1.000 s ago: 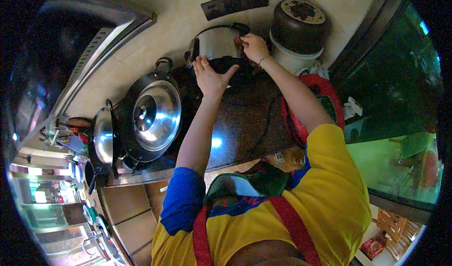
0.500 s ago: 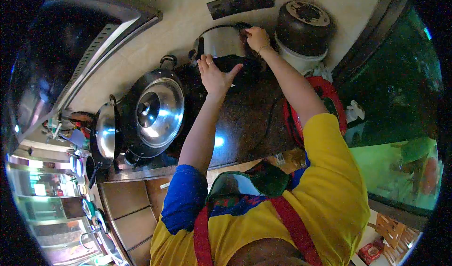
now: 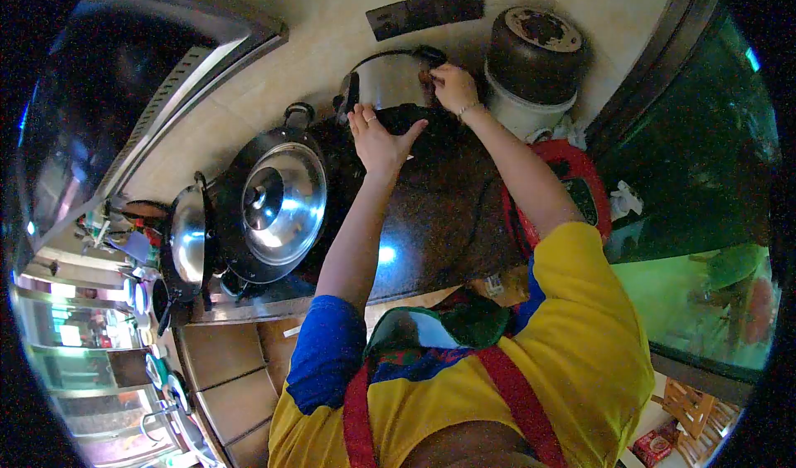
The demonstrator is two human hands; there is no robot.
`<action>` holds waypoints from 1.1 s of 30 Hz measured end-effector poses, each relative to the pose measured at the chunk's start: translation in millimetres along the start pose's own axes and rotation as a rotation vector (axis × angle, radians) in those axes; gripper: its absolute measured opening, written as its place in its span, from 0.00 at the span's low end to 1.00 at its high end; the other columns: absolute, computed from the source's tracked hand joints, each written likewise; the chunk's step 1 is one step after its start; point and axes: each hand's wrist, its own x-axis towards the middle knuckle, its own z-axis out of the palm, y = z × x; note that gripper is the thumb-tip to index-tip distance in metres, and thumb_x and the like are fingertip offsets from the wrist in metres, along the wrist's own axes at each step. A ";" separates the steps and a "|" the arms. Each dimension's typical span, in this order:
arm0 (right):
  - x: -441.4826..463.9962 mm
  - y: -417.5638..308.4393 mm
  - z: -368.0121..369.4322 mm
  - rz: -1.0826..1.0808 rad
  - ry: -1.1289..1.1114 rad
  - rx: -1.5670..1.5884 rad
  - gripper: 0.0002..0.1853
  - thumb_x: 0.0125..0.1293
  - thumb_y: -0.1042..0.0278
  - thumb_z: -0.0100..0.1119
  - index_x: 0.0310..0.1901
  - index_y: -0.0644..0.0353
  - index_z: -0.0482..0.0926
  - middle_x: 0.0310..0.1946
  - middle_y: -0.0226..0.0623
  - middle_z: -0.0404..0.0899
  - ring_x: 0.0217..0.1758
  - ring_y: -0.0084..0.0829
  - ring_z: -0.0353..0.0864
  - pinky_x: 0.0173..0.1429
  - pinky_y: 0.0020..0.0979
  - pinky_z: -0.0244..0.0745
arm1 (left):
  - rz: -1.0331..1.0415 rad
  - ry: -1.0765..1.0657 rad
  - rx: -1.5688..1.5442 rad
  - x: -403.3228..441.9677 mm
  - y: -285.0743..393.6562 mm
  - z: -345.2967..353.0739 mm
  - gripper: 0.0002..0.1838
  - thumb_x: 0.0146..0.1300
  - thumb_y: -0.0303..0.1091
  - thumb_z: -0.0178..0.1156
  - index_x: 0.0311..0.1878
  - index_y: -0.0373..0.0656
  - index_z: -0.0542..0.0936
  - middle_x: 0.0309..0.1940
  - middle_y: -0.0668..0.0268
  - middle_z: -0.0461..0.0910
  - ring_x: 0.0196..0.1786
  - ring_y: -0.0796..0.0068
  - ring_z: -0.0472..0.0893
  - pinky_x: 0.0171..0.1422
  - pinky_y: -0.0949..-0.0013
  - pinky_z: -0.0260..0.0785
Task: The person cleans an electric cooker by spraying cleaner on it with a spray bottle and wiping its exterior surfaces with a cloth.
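A shiny metal pot with dark fittings stands at the back of the counter against the wall. A black part juts from its upper right. My left hand lies against the front left of the pot, thumb spread wide from the raised fingers, gripping nothing. At the pot's right side is my right hand, its fingers bent and pressed together just below the black part. Whatever is between those fingertips is hidden. Dark shadow obscures the pot's lower front.
Left of the pot sits a wok with a domed metal lid, beside another metal pan. To the right, a dark upturned pot rests on a white container. A red appliance lies near my right forearm. A range hood overhangs the left.
My right hand has shifted down from the black part at the pot's upper right to the pot's side. My left hand stays about where it was, still spread.
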 end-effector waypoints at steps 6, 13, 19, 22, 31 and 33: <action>25.9 17.6 15.7 0.027 0.059 0.071 0.16 0.50 0.70 0.60 0.44 0.58 0.84 0.39 0.44 0.81 0.45 0.46 0.80 0.52 0.40 0.76 | 0.003 0.037 -0.009 -1.7 2.5 2.4 0.59 0.38 0.68 0.70 0.62 0.28 0.64 0.65 0.39 0.62 0.70 0.40 0.59 0.73 0.52 0.55; -31.2 -29.8 -7.0 -0.196 0.036 -0.131 0.13 0.59 0.72 0.56 0.46 0.54 0.83 0.41 0.40 0.81 0.46 0.45 0.78 0.50 0.40 0.75 | -0.014 0.004 -0.009 0.5 -1.0 -0.5 0.59 0.39 0.69 0.70 0.63 0.28 0.64 0.65 0.40 0.62 0.71 0.41 0.58 0.74 0.53 0.53; 58.0 -34.4 25.4 -0.293 -0.073 -0.063 0.12 0.62 0.69 0.55 0.45 0.53 0.83 0.48 0.39 0.78 0.49 0.45 0.78 0.53 0.41 0.75 | -0.003 -0.011 0.028 0.6 1.8 1.4 0.59 0.39 0.70 0.69 0.63 0.27 0.64 0.66 0.40 0.61 0.71 0.41 0.56 0.74 0.53 0.53; 58.2 -42.5 27.8 -0.094 -0.133 -0.184 0.12 0.61 0.70 0.54 0.45 0.54 0.82 0.49 0.39 0.77 0.50 0.46 0.77 0.53 0.42 0.75 | -0.018 -0.053 0.027 -0.3 4.4 -1.1 0.60 0.39 0.71 0.68 0.63 0.27 0.64 0.67 0.40 0.60 0.72 0.41 0.56 0.74 0.53 0.53; -4.1 -1.3 16.2 0.011 0.087 -0.009 0.17 0.60 0.68 0.56 0.50 0.62 0.80 0.49 0.45 0.77 0.51 0.46 0.77 0.54 0.40 0.74 | 0.030 0.008 0.046 -1.8 3.4 7.5 0.61 0.40 0.70 0.68 0.63 0.24 0.62 0.66 0.38 0.60 0.72 0.41 0.55 0.75 0.54 0.51; -22.2 -11.8 -2.3 0.001 0.013 0.002 0.17 0.61 0.66 0.57 0.50 0.63 0.80 0.52 0.43 0.76 0.51 0.44 0.78 0.55 0.38 0.74 | 0.027 -0.010 0.050 -1.7 3.6 6.0 0.61 0.40 0.70 0.68 0.64 0.24 0.62 0.66 0.38 0.60 0.72 0.41 0.56 0.75 0.54 0.51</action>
